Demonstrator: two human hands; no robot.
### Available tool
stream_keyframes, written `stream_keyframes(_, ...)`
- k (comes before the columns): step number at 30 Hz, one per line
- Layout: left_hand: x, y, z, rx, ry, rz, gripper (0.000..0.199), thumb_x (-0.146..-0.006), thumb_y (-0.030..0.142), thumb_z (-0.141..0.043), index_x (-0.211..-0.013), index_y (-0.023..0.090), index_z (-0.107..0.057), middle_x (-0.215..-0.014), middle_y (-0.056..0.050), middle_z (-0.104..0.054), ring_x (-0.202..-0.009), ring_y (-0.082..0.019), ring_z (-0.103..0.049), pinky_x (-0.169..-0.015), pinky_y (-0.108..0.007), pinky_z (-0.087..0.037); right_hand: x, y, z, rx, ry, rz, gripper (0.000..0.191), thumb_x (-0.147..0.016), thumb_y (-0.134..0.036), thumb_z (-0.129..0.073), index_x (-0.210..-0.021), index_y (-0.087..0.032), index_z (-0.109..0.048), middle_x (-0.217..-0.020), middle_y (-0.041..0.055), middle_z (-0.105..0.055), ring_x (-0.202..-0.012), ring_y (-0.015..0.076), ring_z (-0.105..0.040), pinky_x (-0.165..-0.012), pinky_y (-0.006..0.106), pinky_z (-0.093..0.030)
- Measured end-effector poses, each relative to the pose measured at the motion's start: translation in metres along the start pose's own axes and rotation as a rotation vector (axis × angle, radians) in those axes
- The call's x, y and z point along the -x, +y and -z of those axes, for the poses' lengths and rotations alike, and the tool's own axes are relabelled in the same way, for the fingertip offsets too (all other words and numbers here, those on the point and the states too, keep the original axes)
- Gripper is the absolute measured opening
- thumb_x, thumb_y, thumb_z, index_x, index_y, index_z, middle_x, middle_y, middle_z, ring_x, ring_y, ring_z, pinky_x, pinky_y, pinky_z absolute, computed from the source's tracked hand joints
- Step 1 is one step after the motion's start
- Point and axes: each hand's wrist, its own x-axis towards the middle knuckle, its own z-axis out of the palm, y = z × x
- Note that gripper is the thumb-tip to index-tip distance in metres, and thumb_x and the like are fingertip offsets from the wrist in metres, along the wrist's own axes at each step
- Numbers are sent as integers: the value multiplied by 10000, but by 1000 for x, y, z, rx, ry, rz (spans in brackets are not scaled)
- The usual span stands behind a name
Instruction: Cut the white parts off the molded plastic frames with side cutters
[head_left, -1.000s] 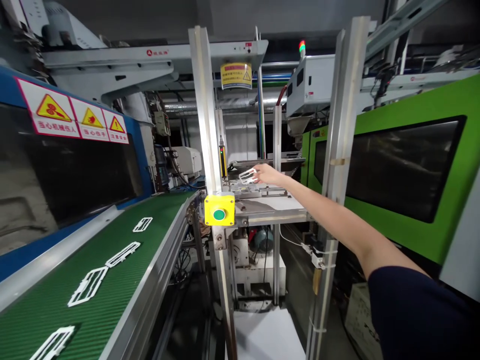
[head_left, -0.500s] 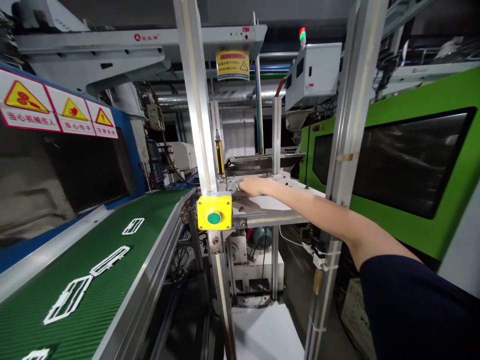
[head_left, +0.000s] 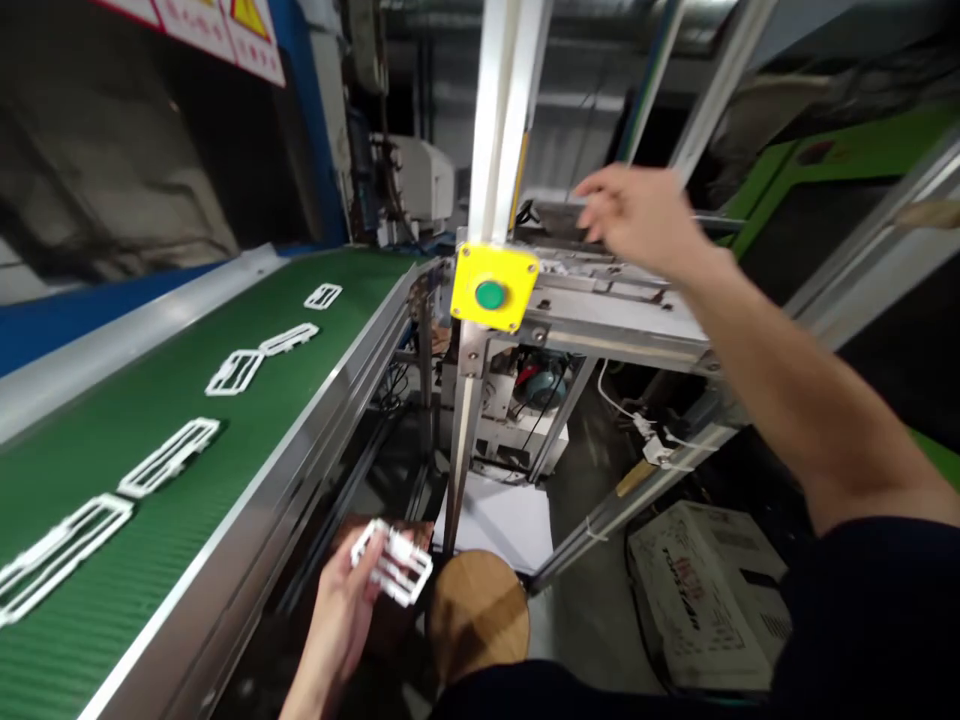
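My left hand (head_left: 350, 600) is low in front of me, its thumb and fingers closed on a white plastic frame (head_left: 394, 562) with rectangular openings. Up at the right, my right hand (head_left: 637, 215) hangs over the metal bench (head_left: 600, 300) and its fixture. Its fingers are loosely bent and somewhat apart, with nothing visible in them. More white plastic frames (head_left: 171, 457) lie in a line on the green conveyor belt (head_left: 247, 470) at my left.
A yellow box with a green button (head_left: 491, 293) is fixed to an upright aluminium post (head_left: 502, 120). Below stand a round wooden stool (head_left: 480, 615), white sheets (head_left: 502, 520) and a cardboard box (head_left: 705, 590). A diagonal aluminium post (head_left: 637, 490) runs at the right.
My view has tilted down. My right hand has lifted from the fixture on the bench. My left hand, holding a white plastic frame, has come into view.
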Motion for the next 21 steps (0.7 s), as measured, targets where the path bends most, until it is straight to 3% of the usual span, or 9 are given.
stream_keyframes(1, 0, 0, 0, 19, -15, 1, 245, -769, 296, -704, -883, 114, -587, -833, -59, -658, -647, -134, -608, -569, -217, -492, 11, -8, 8, -57, 147, 24, 350, -933, -199, -292, -1188, -218, -531, -918, 43, -642, -854, 150, -619, -793, 275, -479)
stream_keyframes(3, -3, 7, -6, 59, -76, -8, 258, -751, 302, -720, -870, 125, -576, -865, -80, -673, -669, -159, -627, -605, -242, -509, 38, -28, 22, -88, 268, 50, 333, -952, -318, -296, -1189, -300, -529, -794, 20, -621, -800, 148, -620, -748, 268, -490)
stream_keyframes(6, -8, 21, -24, 115, -126, -17, 242, -770, 298, -697, -883, 128, -566, -928, -111, -673, -681, -179, -636, -620, -288, -530, 78, -65, 30, -100, 266, 116, 269, -905, -414, -419, -1117, -374, -581, -650, 4, -593, -627, 136, -579, -561, 269, -466)
stream_keyframes(8, -9, 27, -36, 153, -144, -27, 206, -785, 268, -682, -887, 130, -567, -939, -118, -673, -697, -174, -638, -624, -277, -532, 101, -86, 23, -196, 162, 184, 209, -877, -358, -492, -1032, -367, -631, -608, -16, -600, -514, 115, -524, -471, 268, -428)
stream_keyframes(10, -9, 31, -48, 219, -155, -53, 167, -796, 242, -669, -887, 140, -574, -940, -113, -677, -745, -175, -648, -657, -268, -534, 122, -104, 7, -371, -14, 205, 205, -869, -300, -513, -1016, -319, -654, -675, -15, -646, -529, 117, -546, -486, 280, -467)
stream_keyframes(13, -6, 36, -70, 381, -159, -117, 130, -807, 245, -659, -880, 165, -587, -966, -87, -679, -937, -209, -635, -783, -288, -525, 151, -126, -24, -713, -330, 96, 282, -858, -332, -546, -1108, -231, -630, -876, 33, -688, -681, 141, -625, -580, 283, -539)
stream_keyframes(15, -1, 40, -88, 459, -200, -157, 111, -819, 265, -646, -875, 184, -595, -988, -59, -675, -1069, -226, -580, -863, -303, -498, 167, -138, -43, -882, -432, -19, 327, -846, -364, -566, -1123, -198, -619, -928, 45, -686, -741, 149, -638, -613, 260, -542)
stream_keyframes(18, 9, 47, -113, 429, -320, -177, 121, -841, 311, -617, -902, 206, -611, -1018, -35, -659, -1122, -227, -539, -921, -326, -464, 181, -143, -52, -978, -316, -126, 275, -891, -359, -497, -1048, -188, -645, -872, 35, -681, -733, 146, -629, -614, 240, -516)
stream_keyframes(21, 23, 54, -129, 256, -294, -269, 210, -833, 313, -629, -1023, 225, -609, -1042, -39, -637, -1068, -199, -551, -915, -296, -450, 179, -126, -34, -980, -118, -138, 271, -921, -343, -443, -1054, -197, -629, -891, 51, -682, -734, 154, -632, -581, 253, -512)
